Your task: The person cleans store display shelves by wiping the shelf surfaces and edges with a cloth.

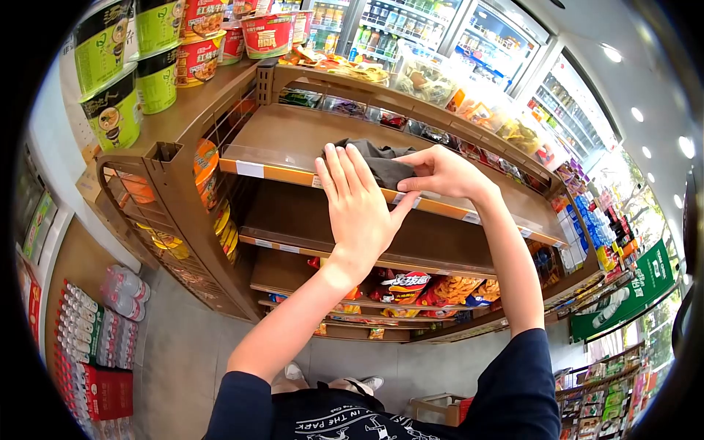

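A dark grey cloth (390, 169) lies bunched over the front edge of the upper brown shelf (293, 133). My left hand (356, 213) is in front of the cloth's left part, fingers straight and close together, palm turned toward the shelf edge. Whether its palm presses on the cloth is hidden. With thumb and bent fingers, my right hand (446, 174) grips the cloth's right side. Along the shelf front below both hands runs an orange price strip (282, 174) with white labels.
Stacked green noodle cups (114, 110) and red noodle bowls (268, 35) stand on the left unit. Snack bags (403, 286) fill a lower shelf. Bottled drinks (99, 323) sit on the floor at left; lit fridges (403, 33) line the back.
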{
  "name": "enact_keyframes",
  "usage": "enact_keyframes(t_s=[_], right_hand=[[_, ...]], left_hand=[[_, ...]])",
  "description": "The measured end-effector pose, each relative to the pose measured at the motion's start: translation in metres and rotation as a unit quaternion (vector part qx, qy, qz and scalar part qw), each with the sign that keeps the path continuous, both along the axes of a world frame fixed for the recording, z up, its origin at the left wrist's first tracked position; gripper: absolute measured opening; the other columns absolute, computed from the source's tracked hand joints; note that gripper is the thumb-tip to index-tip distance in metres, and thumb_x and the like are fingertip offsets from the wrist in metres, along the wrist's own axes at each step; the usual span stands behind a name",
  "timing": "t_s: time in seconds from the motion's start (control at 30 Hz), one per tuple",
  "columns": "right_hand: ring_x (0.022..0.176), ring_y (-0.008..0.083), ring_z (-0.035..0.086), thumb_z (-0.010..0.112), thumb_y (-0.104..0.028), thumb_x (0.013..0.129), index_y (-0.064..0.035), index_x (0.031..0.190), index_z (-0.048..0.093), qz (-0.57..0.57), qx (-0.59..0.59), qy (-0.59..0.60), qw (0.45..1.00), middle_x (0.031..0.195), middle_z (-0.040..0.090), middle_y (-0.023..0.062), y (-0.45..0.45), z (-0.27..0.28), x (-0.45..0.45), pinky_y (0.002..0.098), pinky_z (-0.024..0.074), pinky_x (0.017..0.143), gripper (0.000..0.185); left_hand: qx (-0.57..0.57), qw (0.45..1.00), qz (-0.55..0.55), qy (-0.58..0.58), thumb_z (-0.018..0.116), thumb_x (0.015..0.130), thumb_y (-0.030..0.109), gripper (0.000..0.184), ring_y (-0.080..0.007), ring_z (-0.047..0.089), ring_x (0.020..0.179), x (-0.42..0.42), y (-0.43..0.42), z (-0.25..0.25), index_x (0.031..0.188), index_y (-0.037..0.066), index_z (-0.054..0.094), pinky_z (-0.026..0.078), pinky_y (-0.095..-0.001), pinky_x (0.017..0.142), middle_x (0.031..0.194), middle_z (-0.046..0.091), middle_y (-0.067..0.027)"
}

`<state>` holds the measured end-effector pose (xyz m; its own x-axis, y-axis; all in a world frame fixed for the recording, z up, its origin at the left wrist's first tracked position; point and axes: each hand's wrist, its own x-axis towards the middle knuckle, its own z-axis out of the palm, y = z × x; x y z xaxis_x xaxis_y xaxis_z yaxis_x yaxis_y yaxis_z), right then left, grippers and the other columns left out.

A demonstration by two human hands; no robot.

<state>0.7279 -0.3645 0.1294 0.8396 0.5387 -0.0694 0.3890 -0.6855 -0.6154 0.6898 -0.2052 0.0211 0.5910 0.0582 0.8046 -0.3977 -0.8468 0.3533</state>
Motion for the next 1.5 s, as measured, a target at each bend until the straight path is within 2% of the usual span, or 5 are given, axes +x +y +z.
enact_keyframes(t_s=[0.3,0.93,1.07,1.27,1.5], right_hand=[[0.071,0.0019,0.046,0.073,-0.014,0.088,-0.008,0.125,0.065,-0.057,-0.041,-0.045,0.996,0.078,0.066,-0.0032,-0.037,0.002,-0.024,0.025,0.0451,0.066,0.039],[0.062,0.0037,0.041,0.075,-0.014,0.084,-0.0023,0.11,0.071,-0.123,-0.04,-0.094,0.987,0.065,0.057,-0.0012,-0.052,0.0,-0.044,0.0266,0.0401,0.056,0.029],[0.064,0.0125,0.053,0.078,-0.016,0.08,-0.0025,0.108,0.071,-0.086,-0.033,-0.115,0.989,0.073,0.068,0.0117,-0.061,-0.005,-0.034,0.0323,0.0492,0.067,0.032],[0.061,0.0078,0.05,0.077,-0.013,0.078,-0.0035,0.107,0.072,-0.06,-0.034,-0.068,0.995,0.069,0.066,0.0076,-0.065,0.002,-0.029,0.032,0.0479,0.06,0.031],[0.056,0.0105,0.049,0.072,-0.018,0.079,-0.002,0.104,0.072,0.008,0.007,-0.075,0.997,0.064,0.064,0.0063,-0.074,-0.005,-0.014,0.0313,0.0465,0.056,0.029]], left_hand=[[0.018,1.0,0.002,-0.001,0.056,0.085,0.067,0.104,-0.0473,0.026,0.14,-0.001,0.001,0.001,0.135,-0.022,0.033,0.013,-0.058,0.117,0.137,0.041,-0.0378],[0.0,1.0,-0.015,-0.023,0.07,0.081,0.058,0.08,-0.0467,0.031,0.137,-0.004,0.001,0.009,0.116,-0.012,0.052,0.017,-0.0615,0.115,0.128,0.047,-0.0304],[-0.025,0.999,-0.007,0.024,0.072,0.076,0.062,0.106,-0.0482,0.023,0.141,-0.016,-0.007,0.023,0.137,-0.015,0.033,0.011,-0.0614,0.116,0.142,0.037,-0.0338],[-0.034,0.988,-0.147,0.037,0.077,0.074,0.056,0.114,-0.0505,0.022,0.141,-0.023,-0.069,0.031,0.143,-0.016,0.021,0.015,-0.0573,0.117,0.143,0.032,-0.0376],[-0.03,0.997,-0.076,0.01,0.084,0.07,0.046,0.115,-0.0531,0.033,0.134,-0.02,-0.101,0.026,0.143,-0.014,0.02,0.018,-0.0591,0.115,0.137,0.038,-0.0404]])
